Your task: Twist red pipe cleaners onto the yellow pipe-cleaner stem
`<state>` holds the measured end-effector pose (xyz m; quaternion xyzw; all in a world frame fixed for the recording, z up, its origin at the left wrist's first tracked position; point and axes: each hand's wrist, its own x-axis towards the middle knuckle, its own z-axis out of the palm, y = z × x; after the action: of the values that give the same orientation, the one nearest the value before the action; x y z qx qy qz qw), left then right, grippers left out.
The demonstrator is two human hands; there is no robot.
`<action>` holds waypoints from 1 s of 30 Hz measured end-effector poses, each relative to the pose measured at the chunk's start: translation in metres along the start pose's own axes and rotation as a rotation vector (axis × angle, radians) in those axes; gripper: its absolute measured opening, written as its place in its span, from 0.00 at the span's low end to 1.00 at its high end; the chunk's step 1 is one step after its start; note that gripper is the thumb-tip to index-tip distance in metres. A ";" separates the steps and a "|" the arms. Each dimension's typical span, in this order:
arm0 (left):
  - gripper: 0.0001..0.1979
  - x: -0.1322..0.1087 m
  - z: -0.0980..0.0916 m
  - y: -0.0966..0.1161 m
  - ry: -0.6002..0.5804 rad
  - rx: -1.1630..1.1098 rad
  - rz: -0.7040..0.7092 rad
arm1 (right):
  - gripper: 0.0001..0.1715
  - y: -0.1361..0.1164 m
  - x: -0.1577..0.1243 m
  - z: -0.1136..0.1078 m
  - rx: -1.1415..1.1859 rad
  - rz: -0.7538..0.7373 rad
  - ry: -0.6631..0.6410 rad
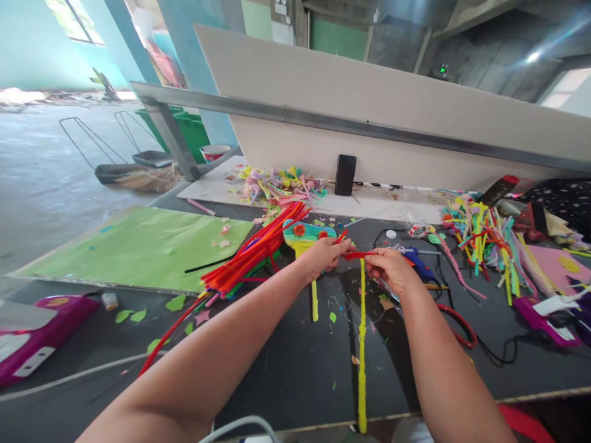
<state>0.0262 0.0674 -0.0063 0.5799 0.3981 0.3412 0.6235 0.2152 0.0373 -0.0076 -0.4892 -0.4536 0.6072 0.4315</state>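
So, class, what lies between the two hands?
Head view: a red pipe cleaner, pinched by left hand and right hand, meeting a yellow pipe cleaner.

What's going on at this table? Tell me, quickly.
A person is working with pipe cleaners at a dark table. The left hand and right hand pinch a red pipe cleaner between them, where it meets the top of a long yellow pipe cleaner lying toward the table edge. A bundle of red and orange pipe cleaners lies to the left, a blue glue gun just beyond the right hand.
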 end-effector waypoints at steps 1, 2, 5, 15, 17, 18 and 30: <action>0.23 -0.001 0.001 0.000 -0.023 -0.001 -0.004 | 0.09 0.002 0.001 0.000 0.003 0.001 0.002; 0.23 -0.001 0.002 0.000 -0.039 0.005 -0.003 | 0.09 0.004 0.003 0.000 0.005 -0.001 0.004; 0.20 -0.003 0.005 0.003 -0.052 0.079 -0.013 | 0.08 0.010 0.006 -0.001 -0.003 -0.016 0.001; 0.16 -0.004 0.003 0.009 0.059 0.239 -0.072 | 0.15 0.012 0.006 -0.003 0.108 0.005 -0.061; 0.16 -0.004 0.002 0.007 0.086 0.257 -0.073 | 0.18 0.012 0.006 -0.005 0.144 0.021 -0.035; 0.16 -0.003 0.002 0.007 0.103 0.260 -0.076 | 0.19 0.011 0.006 -0.005 0.152 0.035 -0.027; 0.12 -0.005 0.011 0.005 0.090 0.192 -0.037 | 0.12 0.012 0.006 0.004 0.066 0.084 -0.061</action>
<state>0.0334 0.0583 -0.0007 0.6137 0.4671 0.3157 0.5527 0.2097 0.0402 -0.0200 -0.4746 -0.4254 0.6539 0.4076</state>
